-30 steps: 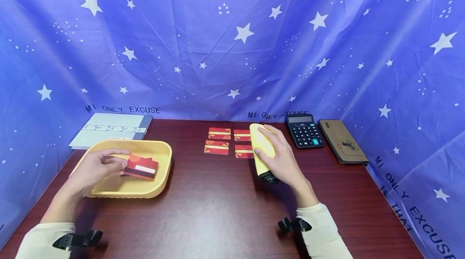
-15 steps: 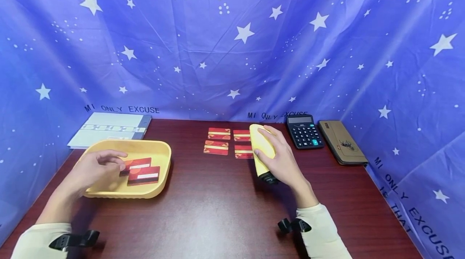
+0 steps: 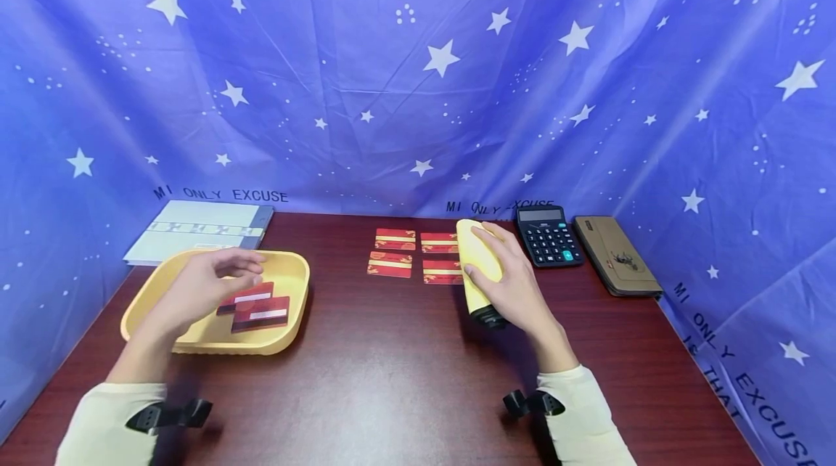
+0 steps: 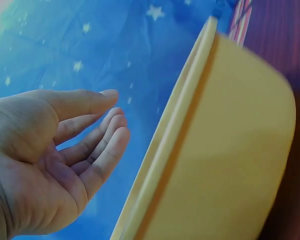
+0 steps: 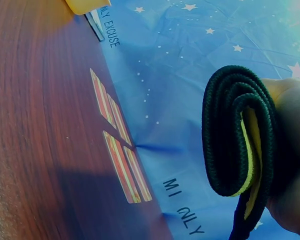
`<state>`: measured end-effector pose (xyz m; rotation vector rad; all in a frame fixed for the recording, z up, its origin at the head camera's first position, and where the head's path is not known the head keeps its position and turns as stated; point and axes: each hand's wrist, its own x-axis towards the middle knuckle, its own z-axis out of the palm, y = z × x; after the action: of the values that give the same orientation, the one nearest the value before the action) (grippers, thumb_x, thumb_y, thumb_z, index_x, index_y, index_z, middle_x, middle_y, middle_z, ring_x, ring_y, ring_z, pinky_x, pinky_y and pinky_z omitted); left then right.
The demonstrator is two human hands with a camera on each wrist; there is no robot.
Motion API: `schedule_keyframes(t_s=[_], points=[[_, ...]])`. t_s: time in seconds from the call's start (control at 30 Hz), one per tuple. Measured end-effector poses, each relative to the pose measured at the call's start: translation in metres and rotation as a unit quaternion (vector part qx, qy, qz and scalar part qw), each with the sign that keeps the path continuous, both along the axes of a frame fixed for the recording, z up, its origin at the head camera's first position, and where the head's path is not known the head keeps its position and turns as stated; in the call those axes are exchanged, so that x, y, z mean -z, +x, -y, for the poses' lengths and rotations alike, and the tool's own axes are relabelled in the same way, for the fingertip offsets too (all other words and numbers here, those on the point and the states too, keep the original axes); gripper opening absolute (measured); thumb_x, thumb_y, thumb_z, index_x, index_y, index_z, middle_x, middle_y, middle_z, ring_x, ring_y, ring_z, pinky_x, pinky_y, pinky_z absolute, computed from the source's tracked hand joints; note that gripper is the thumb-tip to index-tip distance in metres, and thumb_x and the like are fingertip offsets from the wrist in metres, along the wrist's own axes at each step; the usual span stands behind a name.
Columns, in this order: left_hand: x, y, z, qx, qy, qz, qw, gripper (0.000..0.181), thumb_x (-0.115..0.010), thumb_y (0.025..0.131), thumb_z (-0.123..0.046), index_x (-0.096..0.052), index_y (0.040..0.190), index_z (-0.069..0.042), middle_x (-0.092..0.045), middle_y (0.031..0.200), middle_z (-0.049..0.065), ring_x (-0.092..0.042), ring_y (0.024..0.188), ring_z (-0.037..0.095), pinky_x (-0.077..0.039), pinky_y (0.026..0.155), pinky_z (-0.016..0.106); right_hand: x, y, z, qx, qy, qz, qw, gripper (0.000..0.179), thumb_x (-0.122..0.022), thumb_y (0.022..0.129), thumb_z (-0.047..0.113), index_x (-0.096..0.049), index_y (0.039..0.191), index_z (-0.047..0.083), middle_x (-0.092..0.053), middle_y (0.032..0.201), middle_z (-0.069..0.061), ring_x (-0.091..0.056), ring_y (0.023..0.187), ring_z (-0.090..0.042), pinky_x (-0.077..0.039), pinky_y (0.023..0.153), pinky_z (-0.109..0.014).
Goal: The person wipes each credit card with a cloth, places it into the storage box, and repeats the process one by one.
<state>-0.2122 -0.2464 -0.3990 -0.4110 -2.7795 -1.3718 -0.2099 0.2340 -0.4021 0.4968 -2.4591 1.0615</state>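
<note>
My left hand [image 3: 204, 283] is above the yellow plastic tray [image 3: 297, 306], its fingers loosely bent and nothing between them. The left wrist view shows that same hand [image 4: 65, 155] beside the outside of the tray wall. Two red cards, one overlapping the other, lie in the tray; the front card [image 3: 251, 319] has a white strip. My right hand [image 3: 512, 284] grips a folded yellow cloth [image 3: 480, 266] and holds it just right of the red cards on the table. In the right wrist view, its black, layered end [image 5: 215, 135] faces the camera.
Several red cards [image 3: 390, 264] with pale stripes lie in two rows near the back of the table [image 3: 392, 379]. A black calculator [image 3: 548, 237] and a brown wallet [image 3: 617, 255] lie at the back right. A white notebook [image 3: 202, 223] sits behind the tray.
My left hand has let go of a red card, which now lies overlapping another in the tray. That hand has then risen and moved right. The right hand has barely shifted.
</note>
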Motion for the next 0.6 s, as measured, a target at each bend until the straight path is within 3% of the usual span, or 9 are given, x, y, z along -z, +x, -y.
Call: schedule_keyframes(t_s=[0.2, 0.4, 0.6], points=[[-0.004, -0.013, -0.045, 0.035, 0.056, 0.033, 0.9973, 0.033, -0.077, 0.092, -0.011, -0.069, 0.123, -0.002, -0.075, 0.111, 0.02, -0.07, 0.091, 0.002, -0.064, 0.076, 0.023, -0.003, 0.0, -0.005, 0.003, -0.009, -0.01, 0.9999, 0.063, -0.08, 0.087, 0.013, -0.058, 0.147, 0.015, -0.05, 0.154, -0.013, -0.047, 0.142, -0.032, -0.042, 0.115, -0.055], [0.001, -0.021, -0.09, 0.059, 0.08, 0.032, 0.9945, 0.033, -0.076, 0.091, -0.005, -0.07, 0.123, -0.007, -0.075, 0.111, 0.015, -0.072, 0.096, 0.014, -0.062, 0.08, 0.02, -0.004, 0.0, -0.006, 0.003, -0.014, -0.011, 0.9998, 0.064, -0.08, 0.087, 0.013, -0.058, 0.147, 0.016, -0.049, 0.154, -0.013, -0.046, 0.143, -0.032, -0.041, 0.116, -0.055], [0.004, -0.023, -0.135, 0.076, 0.097, 0.026, 0.9921, 0.036, -0.077, 0.088, -0.003, -0.07, 0.124, -0.007, -0.075, 0.113, 0.015, -0.072, 0.101, 0.024, -0.063, 0.087, 0.025, -0.004, 0.0, -0.006, 0.005, -0.015, -0.006, 0.9999, 0.063, -0.08, 0.087, 0.013, -0.058, 0.147, 0.016, -0.05, 0.153, -0.013, -0.047, 0.142, -0.032, -0.042, 0.116, -0.054]])
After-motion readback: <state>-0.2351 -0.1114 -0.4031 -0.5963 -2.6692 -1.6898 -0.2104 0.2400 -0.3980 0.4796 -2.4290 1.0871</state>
